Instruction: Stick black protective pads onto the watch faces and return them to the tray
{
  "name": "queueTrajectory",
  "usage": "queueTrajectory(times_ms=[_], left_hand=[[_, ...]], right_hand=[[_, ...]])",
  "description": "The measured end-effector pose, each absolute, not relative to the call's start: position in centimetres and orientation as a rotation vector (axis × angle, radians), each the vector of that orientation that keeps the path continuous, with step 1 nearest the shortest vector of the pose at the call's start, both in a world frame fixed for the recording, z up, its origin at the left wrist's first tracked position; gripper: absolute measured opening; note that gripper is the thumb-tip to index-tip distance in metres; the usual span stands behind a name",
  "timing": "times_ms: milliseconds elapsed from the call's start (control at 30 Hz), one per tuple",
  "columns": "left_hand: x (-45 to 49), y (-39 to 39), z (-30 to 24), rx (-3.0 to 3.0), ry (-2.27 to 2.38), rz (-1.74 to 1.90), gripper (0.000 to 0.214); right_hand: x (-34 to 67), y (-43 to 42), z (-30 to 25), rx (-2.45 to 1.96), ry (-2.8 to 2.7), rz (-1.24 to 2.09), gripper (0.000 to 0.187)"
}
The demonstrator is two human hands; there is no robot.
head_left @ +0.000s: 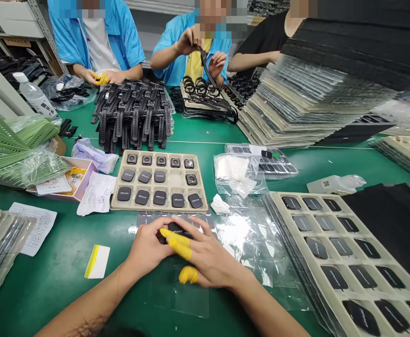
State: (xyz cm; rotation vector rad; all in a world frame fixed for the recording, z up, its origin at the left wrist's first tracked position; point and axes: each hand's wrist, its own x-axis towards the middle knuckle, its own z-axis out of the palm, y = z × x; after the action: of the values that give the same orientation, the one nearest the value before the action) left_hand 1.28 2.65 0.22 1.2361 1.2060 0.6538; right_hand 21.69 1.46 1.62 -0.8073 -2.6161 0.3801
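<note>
Black and lettered, the flat piece (176, 228) at lower centre of the frame is best kept level, the left hand (147, 245) clamped round its edge, the right hand (208, 257) light on top, its own grip unclear.

At left of my view, fan of green straps (1, 140), partly under clear plastic, beside open box (89, 168) with orange bits inside. Behind straps I see white-capped bottle (35, 94). Across green table (67, 229) — person in blue over white (127, 40), person in blue over yellow (175, 70), person in black (263, 40). Before them, heap of black watch straps (134, 112). To right, plastic bottle (333, 184) on its side — nearer left, yellow-edged card (100, 262).
</note>
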Motion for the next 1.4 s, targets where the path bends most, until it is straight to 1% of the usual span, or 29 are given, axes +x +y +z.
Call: queueTrajectory(times_ms=[133, 200, 300, 333, 433, 533, 600, 700, 733, 800, 867, 967, 1033, 1067, 1133, 1200, 1233, 1300, 1400], left_hand=[[1.4, 2.7, 0.4, 1.151, 1.211, 0.642, 0.053], [1.4, 2.6, 0.3, 1.155, 1.219, 0.651, 0.053], [1.4, 2.6, 0.1, 1.161, 1.204, 0.68, 0.052], [1.4, 2.6, 0.1, 1.153, 1.201, 0.682, 0.053], [1.4, 2.6, 0.2, 1.15, 1.214, 0.656, 0.053], [1.4, 2.5, 0.3, 1.212, 1.22, 0.642, 0.052], [1.3, 2.5, 0.3, 1.269, 1.211, 0.641, 0.051], [1.3, 2.4, 0.4, 1.351, 1.196, 0.626, 0.049], [1.3, 2.4, 0.4, 1.372, 1.202, 0.619, 0.05], [1.4, 2.3, 0.5, 1.384, 1.227, 0.597, 0.061], [1.4, 2.2, 0.4, 1.371, 1.245, 0.584, 0.064], [1.5, 2.0, 0.0, 1.371, 1.211, 0.612, 0.044], [1.4, 1.9, -0.2, 1.385, 1.175, 0.64, 0.039], [1.4, 1.9, -0.2, 1.387, 1.161, 0.648, 0.039], [1.4, 2.0, -0.2, 1.384, 1.14, 0.662, 0.039], [1.3, 2.1, 0.0, 1.387, 1.122, 0.672, 0.038], [1.3, 2.1, 0.1, 1.391, 1.114, 0.673, 0.038], [1.3, 2.2, 0.4, 1.402, 1.101, 0.673, 0.036], [1.2, 2.2, 0.4, 1.428, 1.124, 0.675, 0.037]], right_hand=[[22.6, 1.8, 1.4, -1.164, -2.521, 0.316, 0.063], [22.8, 1.8, 1.5, -1.08, -2.566, 0.302, 0.065], [22.7, 1.8, 1.6, -0.853, -2.643, 0.363, 0.061], [22.8, 1.9, 1.5, -0.869, -2.631, 0.371, 0.059], [23.0, 2.2, 1.1, -1.099, -2.476, 0.305, 0.057], [22.7, 2.0, 0.8, -1.226, -2.215, 0.277, 0.048], [21.8, 1.3, 0.7, -1.338, -2.016, 0.443, 0.043], [20.6, 0.4, 1.0, -1.511, -1.792, 0.827, 0.037], [20.4, 0.4, 1.1, -1.547, -1.727, 0.935, 0.035], [20.6, 1.4, 1.3, -1.599, -1.558, 1.038, 0.033], [21.2, 3.9, 1.2, -1.637, -1.418, 0.995, 0.034], [21.8, 9.7, 0.4, -1.708, -1.402, 0.875, 0.034], [21.8, 13.4, -0.2, -1.784, -1.591, 0.86, 0.029], [21.8, 14.8, -0.4, -1.82, -1.754, 0.786, 0.026], [22.2, 16.6, -0.6, -1.896, -2.015, 0.492, 0.023], [23.0, 17.1, -0.4, -1.99, -2.093, 0.225, 0.023], [23.5, 17.0, -0.4, -2.046, -2.096, 0.185, 0.025], [24.5, 16.7, -0.4, -2.121, -2.154, 0.258, 0.028], [25.1, 16.6, -0.6, -2.116, -2.256, 0.358, 0.03]])
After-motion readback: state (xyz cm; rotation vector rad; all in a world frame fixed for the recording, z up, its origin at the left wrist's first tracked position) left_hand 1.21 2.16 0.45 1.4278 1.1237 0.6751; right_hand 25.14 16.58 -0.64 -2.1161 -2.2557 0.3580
